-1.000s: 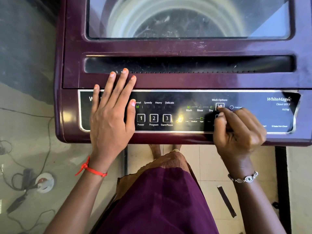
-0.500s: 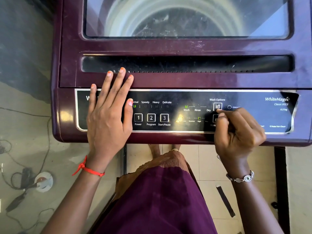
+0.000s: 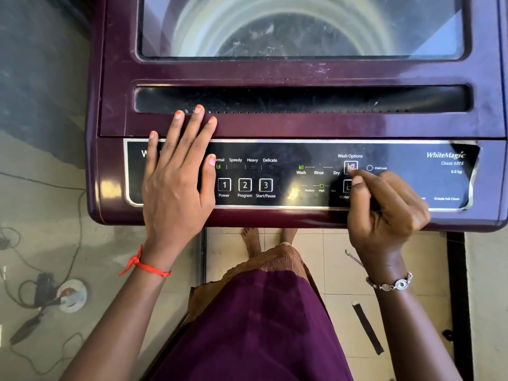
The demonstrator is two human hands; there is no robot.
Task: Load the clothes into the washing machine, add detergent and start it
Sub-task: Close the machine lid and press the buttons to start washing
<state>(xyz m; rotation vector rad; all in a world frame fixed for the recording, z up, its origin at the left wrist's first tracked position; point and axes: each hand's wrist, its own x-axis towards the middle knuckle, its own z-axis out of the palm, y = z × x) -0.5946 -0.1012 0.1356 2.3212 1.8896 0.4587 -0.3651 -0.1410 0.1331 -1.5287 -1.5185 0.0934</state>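
A maroon top-load washing machine [image 3: 275,127] fills the upper view, its glass lid [image 3: 302,26] closed over the drum. The black control panel [image 3: 288,149] runs along the front, with green lights at Normal, Wash and High. My left hand [image 3: 176,182] lies flat with straight fingers on the panel's left end, fingertips reaching onto the lid. My right hand [image 3: 384,213] has curled fingers and holds nothing; its index fingertip touches the lower edge of the Wash Options button [image 3: 350,166]. The Power, Program and Start/Pause buttons [image 3: 265,185] sit uncovered between my hands.
Tiled floor and my bare feet [image 3: 269,237] show below the machine's front edge. Cables and a round socket plate [image 3: 72,295] lie on the grey floor at the left. A dark strip [image 3: 367,328] lies on the tiles at the right.
My right index fingertip has slid slightly down from the Wash Options button toward its lower edge. The left hand stays flat in the same place.
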